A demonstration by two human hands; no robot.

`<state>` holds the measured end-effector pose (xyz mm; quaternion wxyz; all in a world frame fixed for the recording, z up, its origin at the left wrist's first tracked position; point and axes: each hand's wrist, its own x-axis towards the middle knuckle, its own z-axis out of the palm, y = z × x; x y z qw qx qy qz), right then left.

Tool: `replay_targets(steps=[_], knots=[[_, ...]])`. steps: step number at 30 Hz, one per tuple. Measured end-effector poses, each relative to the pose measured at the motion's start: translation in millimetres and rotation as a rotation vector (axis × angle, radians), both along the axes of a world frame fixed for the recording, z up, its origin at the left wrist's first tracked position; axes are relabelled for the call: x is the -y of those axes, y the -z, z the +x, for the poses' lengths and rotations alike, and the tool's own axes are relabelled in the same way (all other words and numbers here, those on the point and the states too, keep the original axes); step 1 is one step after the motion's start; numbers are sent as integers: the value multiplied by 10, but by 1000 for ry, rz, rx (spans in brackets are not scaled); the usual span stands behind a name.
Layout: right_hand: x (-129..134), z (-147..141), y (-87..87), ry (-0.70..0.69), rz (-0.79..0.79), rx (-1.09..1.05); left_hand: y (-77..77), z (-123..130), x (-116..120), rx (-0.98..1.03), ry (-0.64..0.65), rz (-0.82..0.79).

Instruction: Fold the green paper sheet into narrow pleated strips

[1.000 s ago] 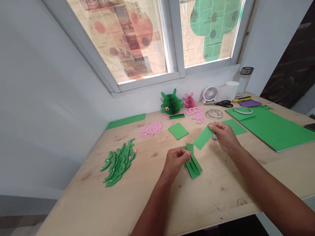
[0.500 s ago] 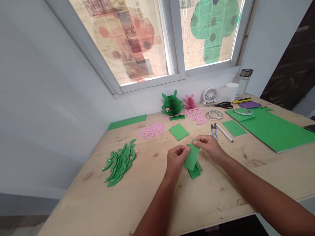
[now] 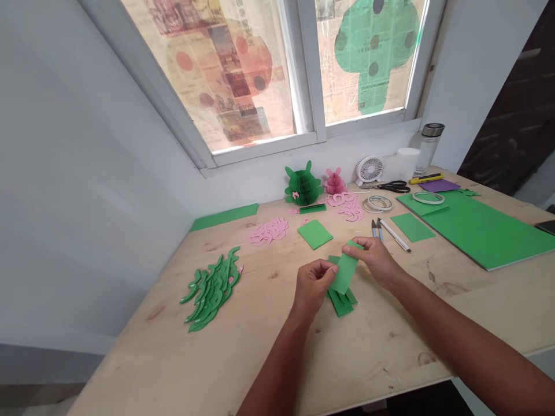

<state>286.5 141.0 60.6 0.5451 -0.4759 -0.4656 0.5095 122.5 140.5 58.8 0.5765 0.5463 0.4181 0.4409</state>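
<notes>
My left hand (image 3: 311,287) and my right hand (image 3: 375,260) meet over the wooden table, both pinching a green paper strip (image 3: 345,274) held up at a tilt. Under it lies a loose stack of darker green paper strips (image 3: 340,303), partly hidden by the held strip and my left hand. The left fingers also seem to touch the stack's upper end. A green paper square (image 3: 315,234) lies just beyond my hands. Left of them are a pile of leaf-shaped green cut-outs (image 3: 212,289) and a pile of pink paper cut-outs (image 3: 267,231).
Along the wall stand green and pink honeycomb paper ornaments (image 3: 302,186). Nearby lie black-handled scissors (image 3: 393,186), tape rolls (image 3: 377,203), thread snips (image 3: 376,229), a white pen (image 3: 394,235) and a large green sheet (image 3: 485,231). The table's front edge runs below my arms.
My right hand has moved left from the table's right side, carrying the strip over the stack. Both hands now hold it, and the snips and pen show uncovered.
</notes>
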Motion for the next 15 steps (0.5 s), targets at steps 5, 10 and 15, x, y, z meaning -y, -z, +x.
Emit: replay_targets(steps=[5,10,15], knots=[[-76,178,-24,90,15,-85,-16,-32,-10,-29,25,9],[-94,213,-51,160,22,-117,-27,-74,-43,-21,-42,39],[-16,40,-39,42,3,-74,-10,-5,2,-43,16,34]])
